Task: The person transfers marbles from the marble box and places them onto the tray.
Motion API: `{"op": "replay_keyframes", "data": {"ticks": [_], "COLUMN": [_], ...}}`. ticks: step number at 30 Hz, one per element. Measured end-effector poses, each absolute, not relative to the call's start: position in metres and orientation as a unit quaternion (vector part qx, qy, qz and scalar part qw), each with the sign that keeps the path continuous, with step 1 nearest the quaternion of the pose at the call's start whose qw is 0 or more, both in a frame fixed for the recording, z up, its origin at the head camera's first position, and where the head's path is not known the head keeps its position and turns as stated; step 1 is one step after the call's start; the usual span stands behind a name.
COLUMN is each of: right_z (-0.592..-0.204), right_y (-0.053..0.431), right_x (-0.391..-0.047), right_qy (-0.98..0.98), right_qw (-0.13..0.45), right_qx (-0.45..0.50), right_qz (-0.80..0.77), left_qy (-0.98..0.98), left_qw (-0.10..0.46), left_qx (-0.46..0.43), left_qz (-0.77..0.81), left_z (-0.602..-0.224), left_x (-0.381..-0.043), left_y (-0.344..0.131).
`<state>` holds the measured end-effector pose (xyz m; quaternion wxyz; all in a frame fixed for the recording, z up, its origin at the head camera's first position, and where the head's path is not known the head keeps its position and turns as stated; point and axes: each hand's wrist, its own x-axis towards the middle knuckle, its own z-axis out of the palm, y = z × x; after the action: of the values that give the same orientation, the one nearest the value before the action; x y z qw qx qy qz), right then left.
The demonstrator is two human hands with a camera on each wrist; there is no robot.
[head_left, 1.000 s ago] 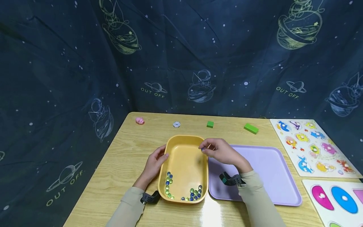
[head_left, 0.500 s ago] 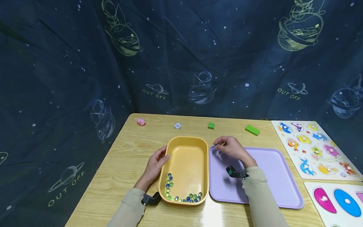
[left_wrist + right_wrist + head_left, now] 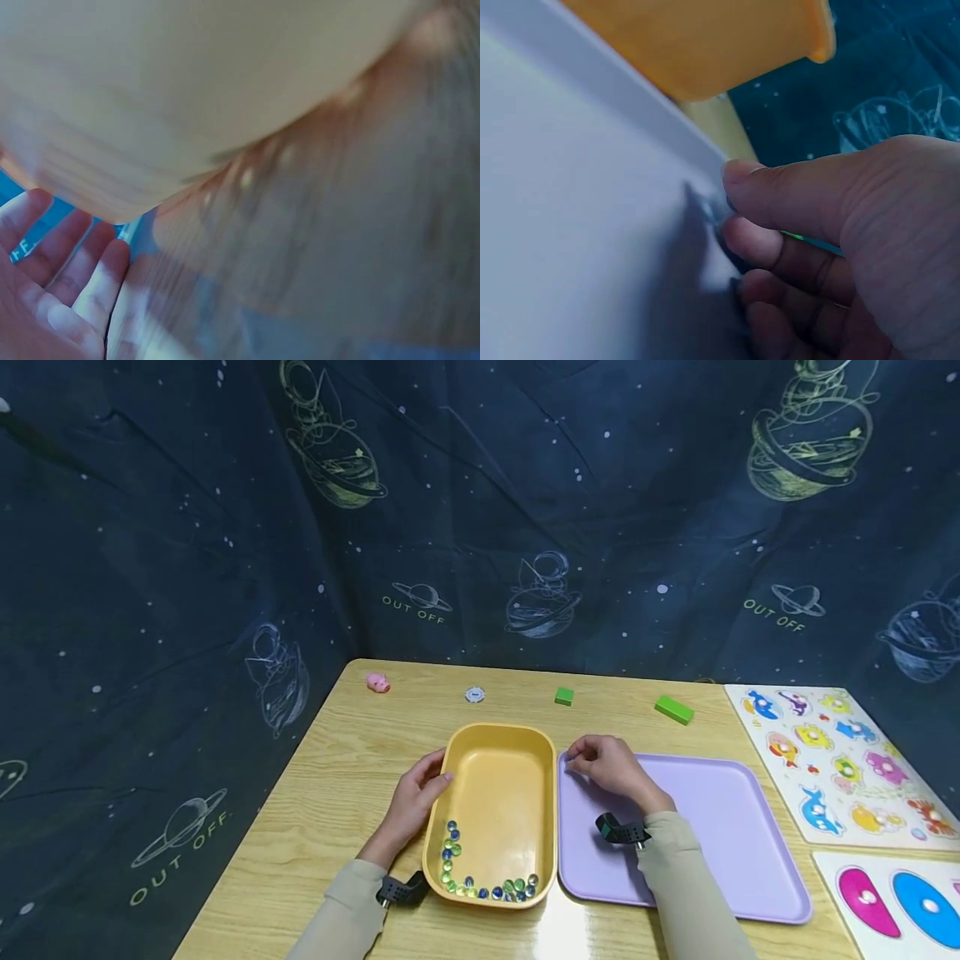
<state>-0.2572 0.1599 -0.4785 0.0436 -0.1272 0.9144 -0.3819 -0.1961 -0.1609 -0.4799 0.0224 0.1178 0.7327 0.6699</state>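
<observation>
My left hand (image 3: 411, 800) holds the left wall of a yellow plastic bin (image 3: 495, 732), thumb over the rim. In the left wrist view, several fingers (image 3: 97, 289) show beside the bin's pale, blurred side. Blue and green glass marbles (image 3: 447, 853) line the bin's lower left and front edges inside. My right hand (image 3: 611, 766) is over the far left corner of a lilac tray (image 3: 720, 827), thumb and fingertips together at a small blue marble (image 3: 709, 210). The right wrist view shows the marble low against the tray, mostly hidden by those fingertips and shadow.
Along the table's back lie a pink toy pig (image 3: 378, 682), a poker chip (image 3: 475, 694), a small green block (image 3: 564, 696) and a longer green block (image 3: 674, 709). A sea-animal puzzle board (image 3: 843, 768) and a shape puzzle board (image 3: 892, 902) are at the right.
My right hand has carried the blue marble from over the bin rightward, then down to the tray's corner. Marbles in the bin have rolled along its front edge. The left hand keeps its hold.
</observation>
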Motion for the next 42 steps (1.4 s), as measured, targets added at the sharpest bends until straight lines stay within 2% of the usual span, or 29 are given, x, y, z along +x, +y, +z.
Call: {"op": "replay_keyframes", "data": {"ticks": [10,20,27,34,42], "right_z": [-0.472,-0.420,-0.403,-0.421,-0.437], "right_y": [0.159,0.143,0.103,0.061,0.041], "right_x": [-0.255,-0.236,-0.221,-0.208,-0.198], "right_qy": [0.912,0.879,0.841,0.811,0.812], "right_qw": [0.048,0.014,0.067,0.139,0.203], "right_qx": [-0.142,-0.199,-0.280,-0.366,-0.392], "right_qz": [-0.382,-0.434,-0.458,-0.435,-0.383], "left_qy": [0.728,0.725,0.726,0.735,0.731], "left_qw": [0.029,0.029,0.027,0.018,0.021], "left_qx": [0.115,0.125,0.125,0.133,0.137], "left_qz": [0.675,0.677,0.676,0.664,0.668], "left_z": [-0.478,-0.479,-0.478,-0.479,-0.490], "left_x": [-0.195,-0.195,-0.195,-0.194,-0.201], "left_y": [-0.161,-0.161,-0.161,-0.161,-0.164]}}
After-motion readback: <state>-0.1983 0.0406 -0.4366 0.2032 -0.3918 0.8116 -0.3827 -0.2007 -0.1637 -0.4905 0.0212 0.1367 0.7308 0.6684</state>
